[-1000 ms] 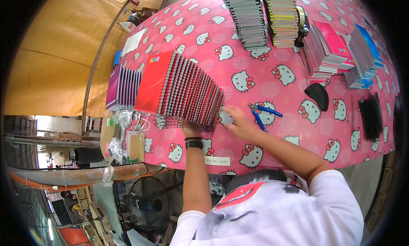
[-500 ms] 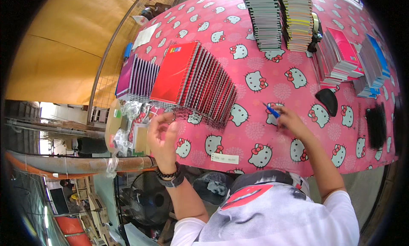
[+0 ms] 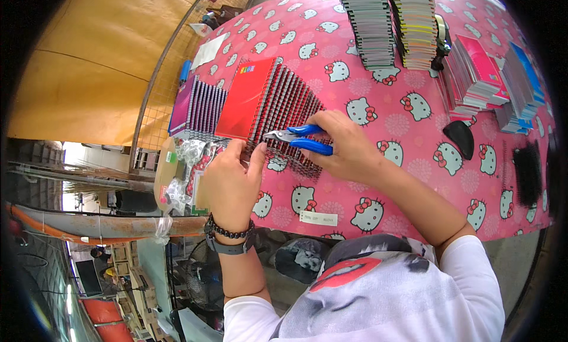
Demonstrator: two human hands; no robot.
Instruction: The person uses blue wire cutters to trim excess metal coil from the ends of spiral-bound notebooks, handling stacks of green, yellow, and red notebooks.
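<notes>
A row of red spiral notebooks (image 3: 244,102) leans on the table, their black wire bindings facing right. My left hand (image 3: 231,179) is at the lower edge of the front one, fingers on its corner and thumb beside the bottom end of the binding. In my right hand (image 3: 346,147) is a pair of wire cutters (image 3: 310,145) with blue handles. Its metal jaws reach the lower end of the front notebook's spiral, close to my left thumb. The handles are spread apart. Whether the jaws touch the wire is too small to tell.
Purple spiral notebooks (image 3: 182,108) stand left of the red ones. Tall notebook stacks (image 3: 367,31) rise at the back, with pink notebooks (image 3: 479,64) and blue notebooks (image 3: 523,76) at the right. A black pouch-like item (image 3: 459,139) and black binding wires (image 3: 526,173) lie nearer.
My right hand has moved left and up with the wire cutters, from over the bare tablecloth to the red notebooks' bindings. My left hand has come onto the front notebook's lower corner.
</notes>
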